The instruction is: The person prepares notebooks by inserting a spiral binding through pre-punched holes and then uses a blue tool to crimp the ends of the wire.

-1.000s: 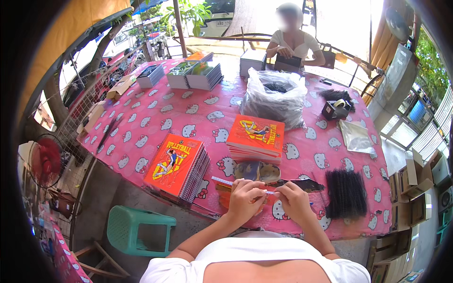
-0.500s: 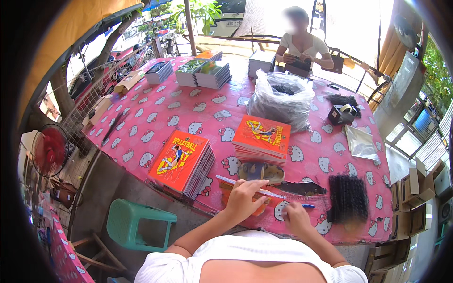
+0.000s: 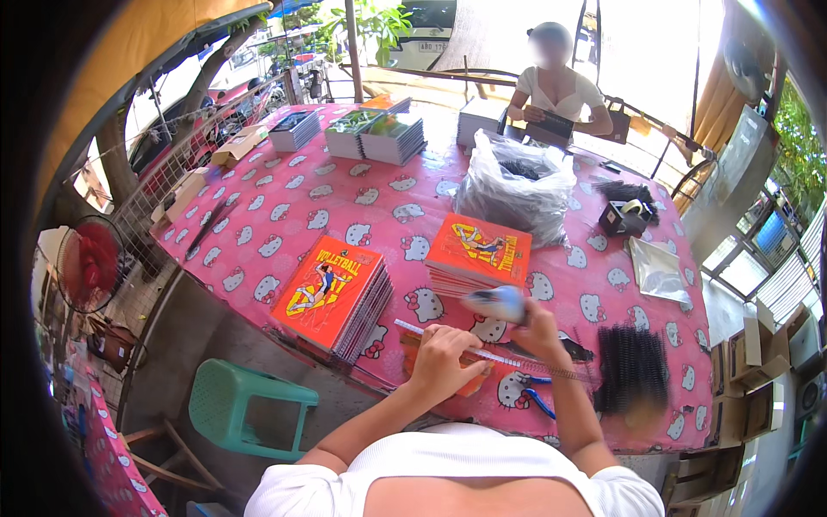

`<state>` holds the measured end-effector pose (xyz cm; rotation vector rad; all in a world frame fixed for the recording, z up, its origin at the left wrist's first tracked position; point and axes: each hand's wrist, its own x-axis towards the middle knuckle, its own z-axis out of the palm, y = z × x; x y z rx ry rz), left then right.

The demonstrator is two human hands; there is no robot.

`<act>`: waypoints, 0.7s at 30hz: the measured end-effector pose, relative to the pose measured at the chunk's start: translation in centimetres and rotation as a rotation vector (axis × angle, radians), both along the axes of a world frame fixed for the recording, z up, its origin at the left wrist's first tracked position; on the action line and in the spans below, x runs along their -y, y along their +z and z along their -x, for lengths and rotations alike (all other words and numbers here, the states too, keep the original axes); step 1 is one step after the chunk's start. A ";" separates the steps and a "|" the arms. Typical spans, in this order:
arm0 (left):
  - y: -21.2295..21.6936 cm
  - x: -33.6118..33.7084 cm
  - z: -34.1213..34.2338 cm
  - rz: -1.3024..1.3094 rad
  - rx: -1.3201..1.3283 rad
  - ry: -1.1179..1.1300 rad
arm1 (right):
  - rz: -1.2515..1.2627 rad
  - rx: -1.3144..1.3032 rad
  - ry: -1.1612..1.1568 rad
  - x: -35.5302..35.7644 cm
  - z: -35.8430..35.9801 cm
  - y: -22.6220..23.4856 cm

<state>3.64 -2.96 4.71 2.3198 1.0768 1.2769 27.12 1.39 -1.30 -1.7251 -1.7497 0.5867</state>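
At the table's near edge [image 3: 258, 327], the left hand [image 3: 444, 358] presses curled fingers on the orange notebook [image 3: 431, 362] under a long thin wire binding coil [image 3: 482, 351]; the right hand [image 3: 538, 323] grips a blurred blue-white object [image 3: 495, 303]; the coil looks light, springy, best pinched at its ends.

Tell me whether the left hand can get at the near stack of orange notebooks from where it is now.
Probably yes. The left hand rests flat on the notebook being bound, holding nothing, and the stack of orange notebooks lies just to its left on the pink tablecloth, with only the white spiral rod near it and nothing between.
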 end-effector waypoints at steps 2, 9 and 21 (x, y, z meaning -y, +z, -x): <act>-0.3 -0.4 0.3 -0.003 -0.018 -0.004 | -0.082 -0.668 0.298 2.6 -0.9 3.4; -0.5 -0.1 0.5 0.096 0.000 -0.048 | 0.117 -0.867 0.316 5.2 -3.8 4.3; 0.4 -2.7 4.4 0.248 -0.252 0.178 | 0.027 -0.552 0.303 1.9 1.3 6.3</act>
